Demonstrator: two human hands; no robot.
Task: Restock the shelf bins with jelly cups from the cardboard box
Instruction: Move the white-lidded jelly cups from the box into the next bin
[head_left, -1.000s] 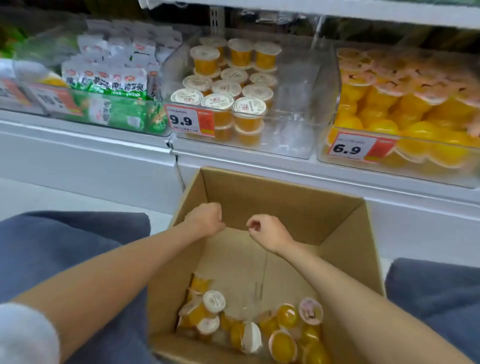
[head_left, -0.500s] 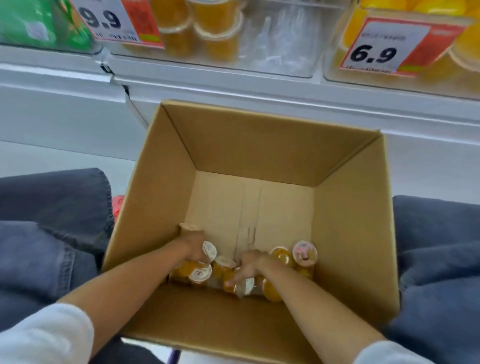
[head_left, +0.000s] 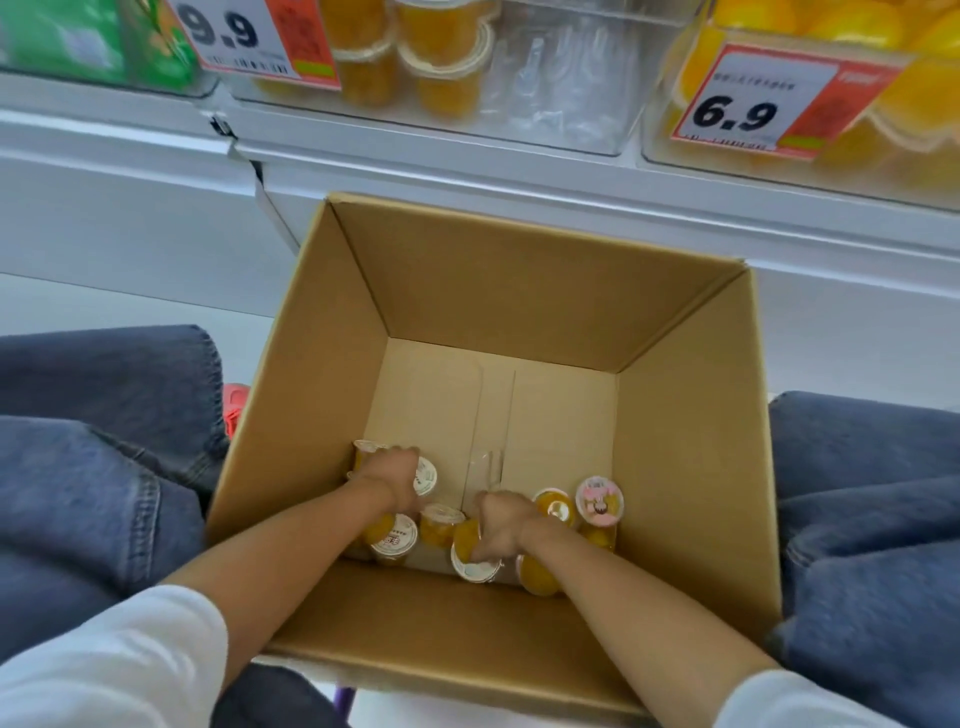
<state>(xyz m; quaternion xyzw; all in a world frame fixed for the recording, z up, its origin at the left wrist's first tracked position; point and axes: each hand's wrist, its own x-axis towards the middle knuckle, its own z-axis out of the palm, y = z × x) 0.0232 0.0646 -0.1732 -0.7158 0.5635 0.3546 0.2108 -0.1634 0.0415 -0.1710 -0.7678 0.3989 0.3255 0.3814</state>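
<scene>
An open cardboard box stands between my knees, with several yellow jelly cups lying along its near floor. My left hand is down among the cups at the left, fingers closed over a white-lidded jelly cup. My right hand grips another jelly cup lying on its side. A pink-lidded cup stands to the right, untouched. Above, the clear shelf bin tagged 9.9 holds stacked jelly cups at its left and is bare at its right.
A second bin tagged 6.9 at the upper right is packed with yellow jellies. A bin of green packets is at the upper left. The white shelf ledge runs just behind the box. My denim-clad legs flank it.
Both hands went from the box's top opening down to its floor and closed on cups. My view tilted downward, so the shelf bins slid to the upper edge.
</scene>
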